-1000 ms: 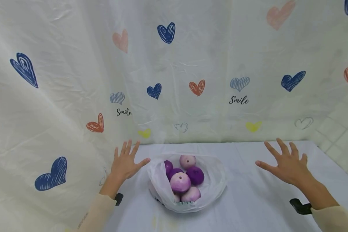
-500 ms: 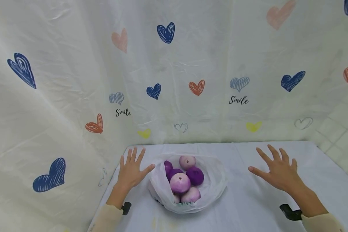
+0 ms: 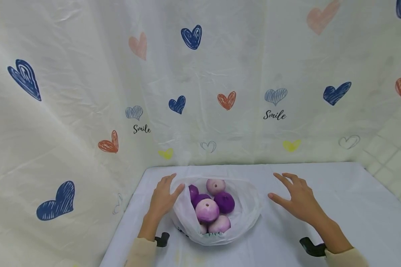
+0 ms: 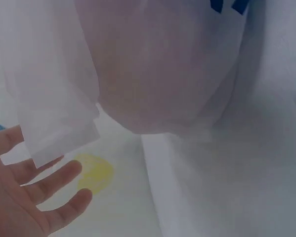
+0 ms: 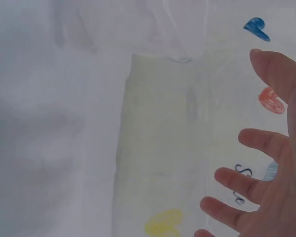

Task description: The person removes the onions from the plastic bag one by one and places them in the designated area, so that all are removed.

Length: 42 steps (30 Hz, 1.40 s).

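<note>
A white plastic bag (image 3: 245,213) stands with its mouth open on the table, holding several onions, some pale like the front onion (image 3: 207,210), others deep purple like the right-hand onion (image 3: 224,202). At the bag's left rim is my left hand (image 3: 162,200), its fingers loosely bent and holding nothing. In the left wrist view a flap of the bag (image 4: 54,84) hangs in front of the fingers (image 4: 54,185); whether they touch it I cannot tell. My right hand (image 3: 300,202) hovers right of the bag, apart from it, with thumb and fingers spread.
A white cloth covers the table (image 3: 341,211), whose back edge meets a pale curtain (image 3: 240,141) printed with hearts and "Smile". The curtain also runs along the left side. White tiles (image 3: 387,148) show at the right. Black straps (image 3: 312,247) sit on both wrists.
Both hands have moved inward toward the bag, the left one rightward and the right one leftward. Their fingers are less spread than before. The bag and onions stay in place.
</note>
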Tool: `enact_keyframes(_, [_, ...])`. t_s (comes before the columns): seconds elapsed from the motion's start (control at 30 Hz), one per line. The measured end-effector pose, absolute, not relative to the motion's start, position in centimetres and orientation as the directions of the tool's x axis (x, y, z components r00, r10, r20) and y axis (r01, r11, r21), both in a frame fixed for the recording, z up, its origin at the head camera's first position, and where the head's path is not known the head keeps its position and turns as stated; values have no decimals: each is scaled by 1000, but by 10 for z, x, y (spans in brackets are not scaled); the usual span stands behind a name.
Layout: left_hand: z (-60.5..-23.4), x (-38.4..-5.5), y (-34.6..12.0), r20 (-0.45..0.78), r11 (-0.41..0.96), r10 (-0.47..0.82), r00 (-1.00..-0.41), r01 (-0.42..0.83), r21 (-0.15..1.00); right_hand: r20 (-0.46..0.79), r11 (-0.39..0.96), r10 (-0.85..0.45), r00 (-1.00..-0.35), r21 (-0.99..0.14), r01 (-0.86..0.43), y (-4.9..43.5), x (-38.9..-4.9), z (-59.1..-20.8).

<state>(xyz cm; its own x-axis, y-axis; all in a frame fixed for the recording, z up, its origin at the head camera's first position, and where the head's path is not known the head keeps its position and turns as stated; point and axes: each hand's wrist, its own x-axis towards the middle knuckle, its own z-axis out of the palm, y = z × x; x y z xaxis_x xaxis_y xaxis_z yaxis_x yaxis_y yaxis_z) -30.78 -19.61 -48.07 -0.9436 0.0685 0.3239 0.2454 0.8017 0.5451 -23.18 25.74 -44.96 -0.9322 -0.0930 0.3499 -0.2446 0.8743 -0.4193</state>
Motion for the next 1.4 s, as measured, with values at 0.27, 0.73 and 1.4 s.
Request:
enact_keyframes(0.27, [-482, -313, -185, 365, 684, -14, -931, 257, 683, 450, 750, -151, -880, -527, -398, 226, -238, -451])
enact_keyframes(0.73, [-496, -319, -182, 347, 557, -107, -932, 233, 797, 493, 583, -200, -847, -635, -507, 165, -242, -462])
enact_keyframes(1.4, [-505, -318, -195, 285, 503, -96, -954, 200, 841, 345, 389, -378, -859, -783, -485, 105, -248, -487])
